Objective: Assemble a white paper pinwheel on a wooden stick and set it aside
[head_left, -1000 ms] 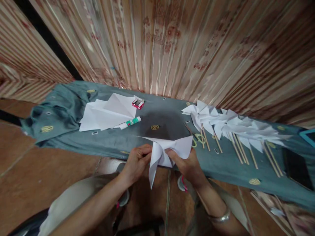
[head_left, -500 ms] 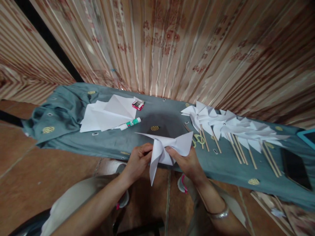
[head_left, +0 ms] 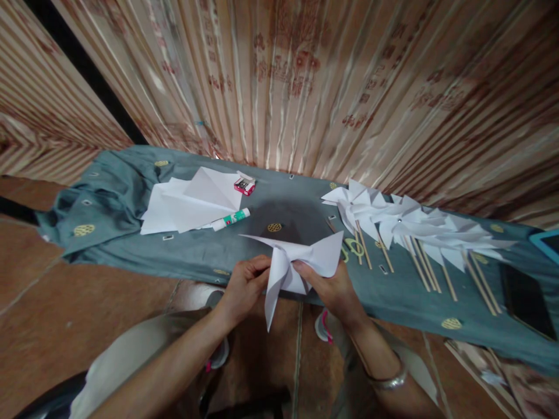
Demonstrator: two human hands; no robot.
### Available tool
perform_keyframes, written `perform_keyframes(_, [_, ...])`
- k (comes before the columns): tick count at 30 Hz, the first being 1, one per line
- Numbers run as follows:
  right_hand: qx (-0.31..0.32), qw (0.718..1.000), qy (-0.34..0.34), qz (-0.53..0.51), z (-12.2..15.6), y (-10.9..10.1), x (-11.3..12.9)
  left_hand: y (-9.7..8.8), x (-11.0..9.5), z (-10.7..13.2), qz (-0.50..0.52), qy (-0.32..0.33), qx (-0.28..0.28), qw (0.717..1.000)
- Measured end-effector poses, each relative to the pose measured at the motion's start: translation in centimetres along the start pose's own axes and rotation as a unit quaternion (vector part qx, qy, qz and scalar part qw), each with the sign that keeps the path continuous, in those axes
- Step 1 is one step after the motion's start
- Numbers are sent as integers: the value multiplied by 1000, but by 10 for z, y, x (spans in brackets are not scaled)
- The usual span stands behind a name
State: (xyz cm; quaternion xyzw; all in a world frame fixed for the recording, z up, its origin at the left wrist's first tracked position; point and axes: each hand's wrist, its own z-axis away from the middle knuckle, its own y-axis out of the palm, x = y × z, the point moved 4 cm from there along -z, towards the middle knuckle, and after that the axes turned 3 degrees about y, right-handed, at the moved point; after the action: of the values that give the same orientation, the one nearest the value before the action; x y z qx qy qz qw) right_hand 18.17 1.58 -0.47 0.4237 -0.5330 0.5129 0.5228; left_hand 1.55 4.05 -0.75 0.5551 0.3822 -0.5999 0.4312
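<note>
The left hand (head_left: pixel 245 286) is reaching in from the lower left, its forearm slanting up toward the middle, its back partly turned upward, and its thumb and curled fingers are closing in a pinch on a folded white paper pinwheel (head_left: pixel 301 253). The right hand (head_left: pixel 336 294) is coming in from the lower right with a silver bangle (head_left: pixel 391 381) circling its forearm; its thumb is pressing near the pinwheel's centre, while its fingers are mostly hiding behind the paper, so how far they are curling cannot be told. Between them, the two hands are holding the pinwheel over the near edge of a table wearing a grey-green cloth (head_left: pixel 174 256), one blade pointing left, one rising to the right and one hanging down.

As for writing, a glue stick (head_left: pixel 231 220) is showing a green and white label, its lettering too small to read. Just beyond it, a small open red and white box (head_left: pixel 244 185) is bearing print that is blurring beyond reading. The pleated curtain (head_left: pixel 279 116) behind is carrying reddish characters and figures, not legible among the folds.

White paper sheets (head_left: pixel 174 206) are fanning out beside the glue stick. Toward the right, scissors (head_left: pixel 361 250) with light green handles are lying near a row of overlapping pinwheels (head_left: pixel 408 218) whose wooden sticks (head_left: pixel 479 283) are pointing toward the person, and a dark smartphone (head_left: pixel 526 299) is resting farther right.
</note>
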Motion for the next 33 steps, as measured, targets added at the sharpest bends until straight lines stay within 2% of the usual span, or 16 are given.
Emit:
perform_keyframes(15, [1,1000,-6,6,-1,2,3,1,-1,3,22,-17,-4,1000])
perform_keyframes(25, [-3,1000,6,14,-1,3,7,1,2,2,14,-1,-1,1000])
perform_keyframes(33, [-18,1000,4,-1,-1,2,8,4,6,2,102,-72,-17,992])
